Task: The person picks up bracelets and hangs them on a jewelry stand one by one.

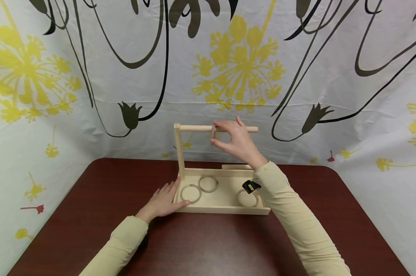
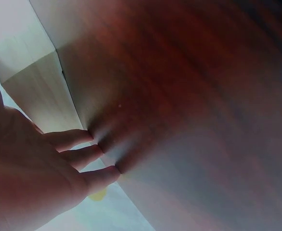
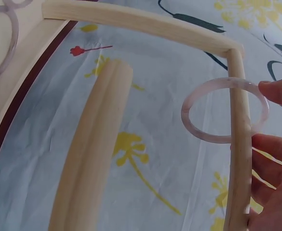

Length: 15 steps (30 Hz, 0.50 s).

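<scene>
A pale translucent bangle encircles the horizontal wooden bar of a stand, as the right wrist view shows. My right hand pinches its right side between thumb and fingers. From the tray's left end rises the upright post that carries the bar. My left hand rests against the left end of the shallow wooden tray, its thumb over the front rim. In the left wrist view the fingers are straight, with their tips at the dark tabletop.
Several more bangles lie in the tray: one front left, one behind it, one at the right, partly behind a black wrist device. Another wooden piece shows behind the tray. A patterned curtain hangs behind the table.
</scene>
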{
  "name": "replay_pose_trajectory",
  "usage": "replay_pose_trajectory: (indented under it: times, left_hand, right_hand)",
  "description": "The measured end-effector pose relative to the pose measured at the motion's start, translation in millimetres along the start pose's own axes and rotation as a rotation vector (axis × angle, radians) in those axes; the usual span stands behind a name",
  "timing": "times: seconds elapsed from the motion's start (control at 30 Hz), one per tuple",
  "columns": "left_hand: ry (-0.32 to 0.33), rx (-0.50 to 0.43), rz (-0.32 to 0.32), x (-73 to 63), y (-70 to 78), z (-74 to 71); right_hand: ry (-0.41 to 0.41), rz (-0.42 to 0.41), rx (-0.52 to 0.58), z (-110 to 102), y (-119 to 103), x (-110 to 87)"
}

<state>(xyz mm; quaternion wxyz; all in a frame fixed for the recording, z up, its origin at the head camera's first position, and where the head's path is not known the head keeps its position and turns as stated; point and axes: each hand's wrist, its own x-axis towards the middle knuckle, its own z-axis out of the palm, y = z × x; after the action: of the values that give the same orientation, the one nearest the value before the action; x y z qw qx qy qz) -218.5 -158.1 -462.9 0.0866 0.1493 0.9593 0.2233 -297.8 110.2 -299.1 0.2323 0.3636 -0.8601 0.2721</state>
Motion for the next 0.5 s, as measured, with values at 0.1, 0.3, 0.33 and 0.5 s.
replay_pose_trajectory:
  times: [0.1,0.3,0.33,0.5]
  left_hand:
    - [-0.001,-0.001,0.000,0.7,0.4,0.0]
    - [-0.001,0.003,-0.004,1.3,-0.2,0.6]
    - [-0.001,0.003,-0.003,1.2,0.0,0.5]
    - [-0.003,0.003,-0.003,0.5,0.8,0.0]
  right_hand:
    - [-0.004,-0.002,-0.002,3.2,-4.0,2.7]
    - [-0.019,-0.013,-0.001,12.0,-13.7,10.2]
    - [-0.021,-0.014,0.001,13.6,-15.1,11.5]
    - [-0.027,-0.023,-0.009,21.3,-21.6,17.0]
